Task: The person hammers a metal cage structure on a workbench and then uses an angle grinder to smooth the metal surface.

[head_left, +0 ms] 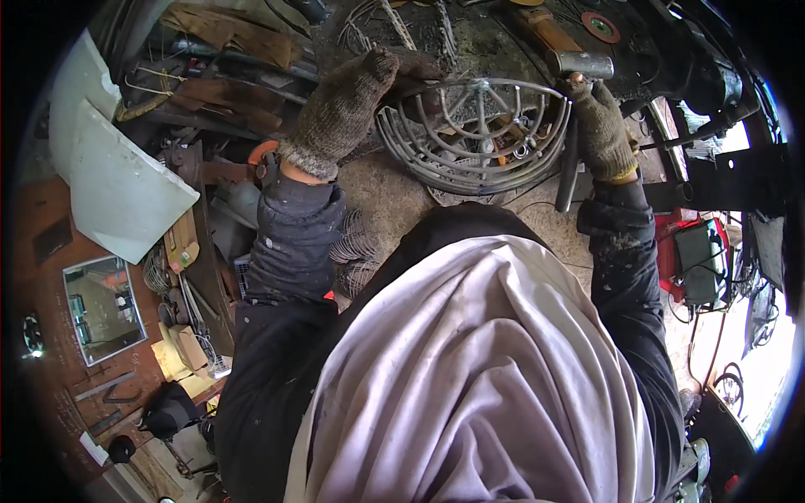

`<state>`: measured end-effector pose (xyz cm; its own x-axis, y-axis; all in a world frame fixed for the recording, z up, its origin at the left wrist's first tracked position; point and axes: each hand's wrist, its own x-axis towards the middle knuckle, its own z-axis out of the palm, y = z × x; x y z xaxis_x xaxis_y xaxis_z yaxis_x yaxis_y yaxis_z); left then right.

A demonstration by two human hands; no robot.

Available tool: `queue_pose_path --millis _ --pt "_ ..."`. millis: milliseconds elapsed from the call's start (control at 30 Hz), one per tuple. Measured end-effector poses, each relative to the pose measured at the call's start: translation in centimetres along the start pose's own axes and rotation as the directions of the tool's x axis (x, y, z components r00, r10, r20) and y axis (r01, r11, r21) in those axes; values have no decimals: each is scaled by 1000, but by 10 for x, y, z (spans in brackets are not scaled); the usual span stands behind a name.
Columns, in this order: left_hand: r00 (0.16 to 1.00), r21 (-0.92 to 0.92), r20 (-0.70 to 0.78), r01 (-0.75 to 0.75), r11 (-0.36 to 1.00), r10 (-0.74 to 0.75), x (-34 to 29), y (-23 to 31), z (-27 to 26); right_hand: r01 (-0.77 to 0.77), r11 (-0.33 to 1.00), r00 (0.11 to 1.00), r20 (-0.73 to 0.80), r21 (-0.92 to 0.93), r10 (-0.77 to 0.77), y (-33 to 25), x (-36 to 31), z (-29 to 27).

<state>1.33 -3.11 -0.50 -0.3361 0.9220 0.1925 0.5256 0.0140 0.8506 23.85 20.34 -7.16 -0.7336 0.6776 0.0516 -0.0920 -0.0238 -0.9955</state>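
A round basket-like frame of bent grey metal rods (482,172) sits in front of me, its ribs curving up to a hub at the far side. My left hand (348,105), in a worn brown knit glove, is closed at the frame's far left rim; its fingertips are partly hidden in shadow. At the frame's right side, my right hand (605,138), gloved too with a bare thumb tip showing, is closed round a hammer close under its head. The hammer's steel head (584,64) points away from me, and a dark pipe-like handle (567,172) runs back toward me.
Beyond the frame lie twisted metal rods (398,25), a brown wooden block (549,32) and a red-rimmed disc (600,27). Scrap wood (231,38) and pale broken panels (126,180) crowd the left. Coiled rods (356,247) rest by my left forearm; a red-and-green machine (700,260) stands right.
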Motion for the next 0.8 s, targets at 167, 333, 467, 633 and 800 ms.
queue_pose_path --millis 167,333,467,633,800 --pt "993 168 40 99 981 -107 -12 7 18 -71 969 997 -21 238 78 42 16 -23" --pt "796 768 201 -490 412 571 -11 -27 13 14 994 1000 -5 106 -14 49 25 -32" --pt "960 362 -53 -240 901 277 -10 -27 22 -45 973 998 -25 228 52 48 26 -30" --pt "989 456 -35 -114 883 146 -8 -29 12 -25 992 998 -61 127 33 42 26 -24" --pt "986 113 -162 66 991 -47 -6 -29 17 30 994 995 -100 108 -19 31 26 -17"
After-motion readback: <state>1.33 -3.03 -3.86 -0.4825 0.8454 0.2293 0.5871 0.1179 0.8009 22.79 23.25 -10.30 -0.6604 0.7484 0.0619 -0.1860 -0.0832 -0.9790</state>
